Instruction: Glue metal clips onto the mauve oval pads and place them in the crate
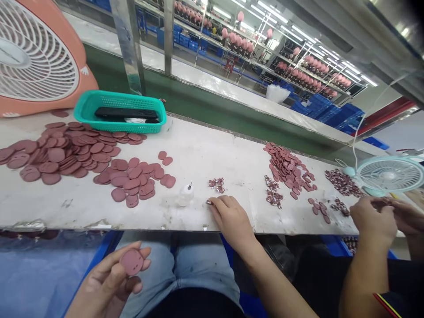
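My left hand (111, 278) is below the table edge, over my lap, with its fingers closed on a round maroon disc (131, 261). My right hand (231, 216) rests on the white table top (198, 163), fingers curled and pinched on a tiny shiny piece at its fingertips (209, 202). A small heap of shiny maroon bits (217, 184) lies just beyond it. A small white glue bottle (185, 195) stands to the left of the right hand. Heaps of maroon discs (134, 179) spread across the left half of the table.
A teal basket (86, 110) holding a dark flat object stands at the back left beside an orange fan (36, 57). A co-worker's hands (374, 218) work at the right near more maroon pieces (288, 168) and a small pale fan (391, 174). A green conveyor runs behind.
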`<state>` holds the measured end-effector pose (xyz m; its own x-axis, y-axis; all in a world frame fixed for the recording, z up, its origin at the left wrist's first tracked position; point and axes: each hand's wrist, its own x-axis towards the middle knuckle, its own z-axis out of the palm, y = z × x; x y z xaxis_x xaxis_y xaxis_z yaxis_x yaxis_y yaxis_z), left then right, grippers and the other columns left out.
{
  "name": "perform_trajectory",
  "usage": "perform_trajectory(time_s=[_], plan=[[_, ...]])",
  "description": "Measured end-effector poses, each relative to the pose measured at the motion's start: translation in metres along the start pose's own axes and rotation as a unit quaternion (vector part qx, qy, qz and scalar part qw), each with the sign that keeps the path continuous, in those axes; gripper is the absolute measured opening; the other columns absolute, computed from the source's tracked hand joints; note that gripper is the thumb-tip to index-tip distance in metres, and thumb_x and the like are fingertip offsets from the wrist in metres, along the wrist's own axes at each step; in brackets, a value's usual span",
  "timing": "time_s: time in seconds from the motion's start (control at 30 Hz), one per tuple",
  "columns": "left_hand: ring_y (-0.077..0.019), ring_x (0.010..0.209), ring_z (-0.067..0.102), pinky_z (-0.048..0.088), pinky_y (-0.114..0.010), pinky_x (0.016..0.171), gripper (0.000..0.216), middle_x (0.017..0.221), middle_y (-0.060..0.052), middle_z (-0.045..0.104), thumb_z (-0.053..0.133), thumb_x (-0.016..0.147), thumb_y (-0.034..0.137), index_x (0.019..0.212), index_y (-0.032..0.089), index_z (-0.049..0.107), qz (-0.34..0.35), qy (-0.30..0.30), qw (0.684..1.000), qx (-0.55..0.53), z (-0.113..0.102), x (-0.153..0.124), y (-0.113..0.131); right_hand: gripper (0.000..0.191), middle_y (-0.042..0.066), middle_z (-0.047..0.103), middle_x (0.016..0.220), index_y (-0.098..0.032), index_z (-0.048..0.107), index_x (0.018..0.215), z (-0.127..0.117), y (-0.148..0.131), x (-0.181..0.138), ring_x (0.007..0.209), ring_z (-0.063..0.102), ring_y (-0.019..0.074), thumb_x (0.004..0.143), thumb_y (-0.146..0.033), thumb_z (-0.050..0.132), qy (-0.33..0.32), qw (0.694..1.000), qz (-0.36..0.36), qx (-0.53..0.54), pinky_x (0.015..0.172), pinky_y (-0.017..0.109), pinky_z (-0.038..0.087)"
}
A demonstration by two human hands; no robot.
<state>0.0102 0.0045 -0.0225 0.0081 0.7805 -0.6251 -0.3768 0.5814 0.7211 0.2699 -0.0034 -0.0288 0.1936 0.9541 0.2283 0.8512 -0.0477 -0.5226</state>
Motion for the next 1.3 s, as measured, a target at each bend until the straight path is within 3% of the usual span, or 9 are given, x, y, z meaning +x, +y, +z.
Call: perform_trajectory(time_s=[0.1,0.23,0.37,0.43,0.53,0.63,0.83,1.1,1.3], plan=[[-0.0159,0.063,0.069,0.049,-0.013,0.044,0.048,0.076,-0.002,0.082,0.096,0.04,0.053,0.079,0.027,0.083,-0.016,0.002,1.0,-0.012,0.008,-0.007,0.002,0.024,0.015,0.074,0.103,-0.016,0.071,0.112,-0.004,0.001,-0.014,0.098,0.07,0.0293,0.099,-0.025,0.054,0.007,0.998,0.006,0.062,0.091,0.05,0.057],[-0.0144,0.06,0.068,0.048,-0.014,0.043,0.052,0.073,-0.004,0.08,0.095,0.038,0.056,0.076,0.023,0.082,-0.044,-0.016,0.999,-0.006,0.021,-0.018,0.008,0.03,0.01,0.078,0.098,-0.017,0.067,0.121,-0.015,-0.018,-0.029,0.084,0.076,0.0196,0.102,-0.036,0.053,-0.054,0.976,0.026,0.208,0.073,0.032,0.065],[-0.0135,0.06,0.067,0.049,-0.015,0.047,0.049,0.071,-0.004,0.078,0.095,0.041,0.055,0.075,0.022,0.082,-0.093,-0.077,0.993,-0.008,0.026,-0.025,0.011,0.019,0.003,0.08,0.092,-0.023,0.074,0.11,-0.022,-0.055,-0.034,0.077,0.077,0.0138,0.096,-0.033,0.066,-0.136,0.863,0.098,0.477,0.067,0.022,0.064],[-0.0139,0.062,0.066,0.05,-0.016,0.049,0.047,0.071,-0.003,0.076,0.094,0.047,0.055,0.077,0.022,0.082,-0.11,-0.121,0.987,-0.009,0.023,-0.024,0.009,0.013,0.001,0.079,0.091,-0.026,0.075,0.105,-0.021,-0.07,-0.035,0.076,0.075,0.0112,0.095,-0.028,0.067,-0.139,0.831,0.107,0.528,0.063,0.017,0.061],[-0.0134,0.065,0.063,0.051,-0.017,0.051,0.043,0.069,-0.002,0.069,0.089,0.06,0.057,0.08,0.019,0.082,-0.105,-0.202,0.974,-0.008,0.014,-0.021,0.005,0.012,0.0,0.077,0.095,-0.028,0.073,0.106,-0.017,-0.081,-0.034,0.083,0.073,0.0117,0.097,-0.026,0.065,-0.157,0.848,0.071,0.502,0.068,0.019,0.059],[-0.0128,0.067,0.061,0.051,-0.016,0.053,0.041,0.071,-0.002,0.068,0.084,0.068,0.057,0.079,0.018,0.081,-0.099,-0.242,0.965,-0.011,0.006,-0.019,0.001,0.01,0.002,0.072,0.099,-0.027,0.072,0.104,-0.014,-0.084,-0.032,0.092,0.069,0.0148,0.096,-0.028,0.065,-0.175,0.879,0.012,0.444,0.078,0.027,0.057],[-0.0117,0.066,0.061,0.052,-0.015,0.053,0.035,0.07,-0.001,0.069,0.084,0.071,0.054,0.074,0.02,0.079,-0.1,-0.246,0.964,-0.028,0.004,-0.019,-0.001,0.01,0.001,0.068,0.09,-0.024,0.072,0.103,-0.013,-0.088,-0.027,0.08,0.065,0.0133,0.097,-0.027,0.065,-0.175,0.902,-0.032,0.394,0.072,0.027,0.053],[-0.0113,0.061,0.063,0.052,-0.015,0.052,0.033,0.065,-0.001,0.07,0.084,0.07,0.053,0.074,0.021,0.08,-0.09,-0.232,0.968,-0.022,0.003,-0.018,-0.002,0.008,0.002,0.073,0.087,-0.017,0.072,0.1,-0.014,-0.092,-0.023,0.081,0.068,0.0122,0.095,-0.019,0.067,-0.142,0.924,-0.101,0.34,0.073,0.023,0.053],[-0.0108,0.061,0.062,0.051,-0.015,0.051,0.032,0.065,0.0,0.068,0.086,0.07,0.051,0.075,0.02,0.08,-0.108,-0.225,0.968,-0.034,0.005,-0.017,-0.002,0.011,0.002,0.076,0.093,-0.019,0.071,0.103,-0.017,-0.093,-0.021,0.085,0.07,0.014,0.095,-0.015,0.066,-0.144,0.931,-0.15,0.299,0.08,0.026,0.055]])
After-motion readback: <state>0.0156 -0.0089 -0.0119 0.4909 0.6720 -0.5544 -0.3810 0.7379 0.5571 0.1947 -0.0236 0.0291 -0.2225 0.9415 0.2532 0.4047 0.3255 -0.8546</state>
